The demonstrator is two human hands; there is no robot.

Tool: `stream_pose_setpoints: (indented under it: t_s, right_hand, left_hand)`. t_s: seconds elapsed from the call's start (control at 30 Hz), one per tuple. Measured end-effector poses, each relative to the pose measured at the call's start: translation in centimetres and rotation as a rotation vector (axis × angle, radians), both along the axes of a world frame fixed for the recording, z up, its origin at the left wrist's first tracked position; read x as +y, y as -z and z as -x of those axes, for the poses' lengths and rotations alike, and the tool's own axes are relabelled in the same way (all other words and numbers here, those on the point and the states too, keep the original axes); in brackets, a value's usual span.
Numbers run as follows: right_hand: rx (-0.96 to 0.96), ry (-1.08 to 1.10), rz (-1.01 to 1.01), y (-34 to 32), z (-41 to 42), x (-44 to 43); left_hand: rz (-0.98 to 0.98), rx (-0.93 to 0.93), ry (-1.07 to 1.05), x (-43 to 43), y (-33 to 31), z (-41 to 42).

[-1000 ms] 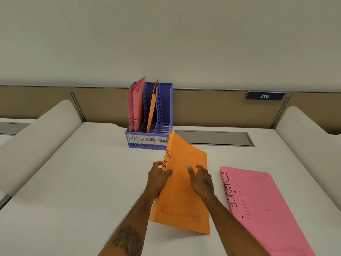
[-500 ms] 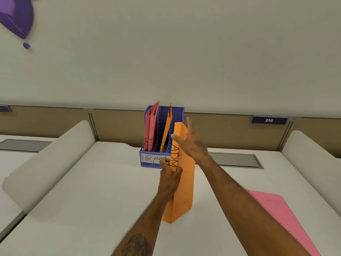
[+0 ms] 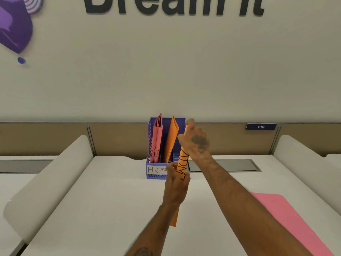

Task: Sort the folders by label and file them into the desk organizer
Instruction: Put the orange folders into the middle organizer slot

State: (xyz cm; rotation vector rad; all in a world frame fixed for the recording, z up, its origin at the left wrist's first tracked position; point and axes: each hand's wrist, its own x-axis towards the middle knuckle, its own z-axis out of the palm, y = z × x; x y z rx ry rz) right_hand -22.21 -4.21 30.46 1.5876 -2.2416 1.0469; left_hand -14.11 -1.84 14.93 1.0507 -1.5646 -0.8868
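While both hands point(image 3: 181, 159) grip orange ADMIN folder point(image 3: 181, 164), it stands nearer organizer point(image 3: 151, 174).

White desk point(image 3: 110, 200), dark wall lettering point(image 3: 173, 6), purple wall shape point(image 3: 14, 28), "216" number plate point(image 3: 261, 126), grey cable hatch point(image 3: 239, 165)
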Motion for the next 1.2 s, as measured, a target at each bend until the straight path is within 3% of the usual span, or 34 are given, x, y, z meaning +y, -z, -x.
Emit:
stream_pose_setpoints:
  t_s: [0.3,0.47,0.63,0.77,1.03,1.2]
  right_hand:
    - [0.013,0.01,0.168,-0.8,2.8,-1.3]
    - [0.017,-0.055,0.255,-1.5,5.8,-3.4]
    - [0.049,-0.086,0.278,-1.9,7.8,-5.1]
    - [0.053,-0.128,0.302,-2.0,8.7,-6.4]
    - [0.061,-0.188,0.346,-2.1,8.4,-8.1]
    - [0.072,-0.212,0.374,-3.2,6.9,-8.7]
  left_hand:
    - [0.285,-0.329,0.25,-4.5,-3.0,-1.9]
    - [0.464,-0.624,0.082,-11.7,-6.2,-0.5]
    - [0.396,-1.077,0.131,-17.5,-8.5,2.2]
    - [0.381,-1.269,0.181,-19.7,-8.6,3.8]
    - [0.387,-1.465,0.203,-22.4,-7.6,4.5]
    - [0.428,-1.443,0.177,-23.0,-8.0,2.5]
